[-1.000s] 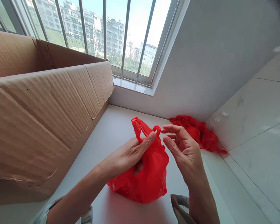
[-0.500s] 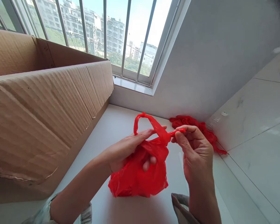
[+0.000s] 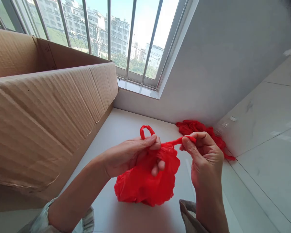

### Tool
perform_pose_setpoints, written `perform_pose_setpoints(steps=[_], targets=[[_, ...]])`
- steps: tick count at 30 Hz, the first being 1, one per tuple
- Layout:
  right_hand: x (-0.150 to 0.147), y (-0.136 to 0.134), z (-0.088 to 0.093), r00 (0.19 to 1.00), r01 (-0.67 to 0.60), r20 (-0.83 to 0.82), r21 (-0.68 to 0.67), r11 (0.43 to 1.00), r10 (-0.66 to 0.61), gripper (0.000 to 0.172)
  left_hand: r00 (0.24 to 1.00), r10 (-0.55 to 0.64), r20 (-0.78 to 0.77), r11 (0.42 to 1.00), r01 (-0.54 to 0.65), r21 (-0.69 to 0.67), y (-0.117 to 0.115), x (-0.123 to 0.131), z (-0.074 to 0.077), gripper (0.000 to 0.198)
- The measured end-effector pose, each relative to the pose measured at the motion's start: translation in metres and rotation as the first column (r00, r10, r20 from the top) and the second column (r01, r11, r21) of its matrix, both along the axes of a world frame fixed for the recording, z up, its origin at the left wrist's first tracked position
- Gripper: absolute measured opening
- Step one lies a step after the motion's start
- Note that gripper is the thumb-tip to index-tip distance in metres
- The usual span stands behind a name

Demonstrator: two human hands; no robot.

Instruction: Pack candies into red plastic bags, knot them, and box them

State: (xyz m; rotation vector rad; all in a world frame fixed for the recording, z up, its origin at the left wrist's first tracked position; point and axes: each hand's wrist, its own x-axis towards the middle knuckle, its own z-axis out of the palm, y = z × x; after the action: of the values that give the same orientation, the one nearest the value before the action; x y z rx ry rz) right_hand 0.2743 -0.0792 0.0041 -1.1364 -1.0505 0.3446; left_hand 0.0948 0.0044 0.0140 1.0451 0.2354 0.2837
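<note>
A filled red plastic bag [image 3: 145, 186] rests on the white surface [image 3: 121, 129] in front of me. My left hand [image 3: 129, 153] pinches one handle, whose loop sticks up above my fingers. My right hand [image 3: 203, 155] grips the other handle, stretched taut between the two hands just above the bag's gathered mouth. What is inside the bag is hidden.
A large open cardboard box [image 3: 43, 110] fills the left side. A heap of crumpled red plastic bags [image 3: 201, 129] lies at the back by the grey wall. A barred window [image 3: 126, 38] is beyond. Pale tiles [image 3: 264, 129] rise on the right.
My right hand took hold of a handle and pulled it rightward. My left hand gathered the other handle; its loop has shrunk and the bag's mouth has drawn shut.
</note>
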Motion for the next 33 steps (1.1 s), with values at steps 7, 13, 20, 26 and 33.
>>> perform_pose_setpoints(steps=[7,13,20,26,33], targets=[[-0.015,-0.018,0.015,0.797,-0.353,0.535,0.035,0.935,0.281,0.018,0.985,0.169,-0.038,0.986,-0.168,0.012,-0.003,0.0,0.003,0.038],[-0.007,-0.018,0.014,0.716,-0.369,0.585,-0.144,0.918,0.38,0.018,0.972,0.236,-0.013,0.938,-0.225,0.264,0.001,0.0,0.004,0.044],[0.0,0.008,-0.007,0.791,-0.527,0.154,-0.321,0.787,0.592,0.063,0.957,0.282,-0.064,0.558,-0.109,0.823,-0.005,-0.002,0.0,0.022],[-0.003,0.013,-0.012,0.85,-0.485,-0.038,-0.446,0.752,0.526,0.051,0.81,0.556,0.186,-0.079,-0.171,0.982,0.0,0.003,-0.007,0.023],[-0.005,0.02,-0.02,0.778,-0.607,-0.188,-0.471,0.64,0.599,0.041,0.84,0.453,0.299,-0.166,-0.25,0.954,0.003,0.014,-0.02,0.023]])
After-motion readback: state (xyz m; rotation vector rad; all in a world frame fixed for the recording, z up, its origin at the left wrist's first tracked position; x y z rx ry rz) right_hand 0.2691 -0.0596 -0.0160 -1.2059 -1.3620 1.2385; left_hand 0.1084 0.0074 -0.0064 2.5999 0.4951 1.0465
